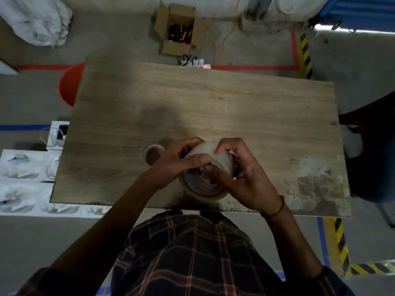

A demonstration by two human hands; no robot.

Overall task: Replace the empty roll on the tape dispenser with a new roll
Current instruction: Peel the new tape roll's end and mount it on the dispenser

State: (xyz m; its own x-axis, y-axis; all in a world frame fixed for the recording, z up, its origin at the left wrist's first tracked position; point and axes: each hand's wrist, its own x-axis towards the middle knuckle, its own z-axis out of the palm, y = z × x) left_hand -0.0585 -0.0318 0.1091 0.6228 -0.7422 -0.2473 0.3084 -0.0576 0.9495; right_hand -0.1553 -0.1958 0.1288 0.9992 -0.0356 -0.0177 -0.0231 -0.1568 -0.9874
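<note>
A new roll of clear packing tape (208, 191) is held above the near edge of the wooden table (213, 103). My left hand (181, 160) grips its left side, thumb across the top. My right hand (241, 174) holds the right side, with the thumb reaching into the roll's core and the fingers curled over the top edge. An empty cardboard tape core (152, 153) lies flat on the table just left of my left hand. The dispenser itself is hidden or out of view.
An open cardboard box (177, 28) sits on the floor beyond the table, with a power strip (194, 62) at the far edge. A red bucket (70, 84) stands at the table's left corner. White packages (25, 178) lie on the floor at the left.
</note>
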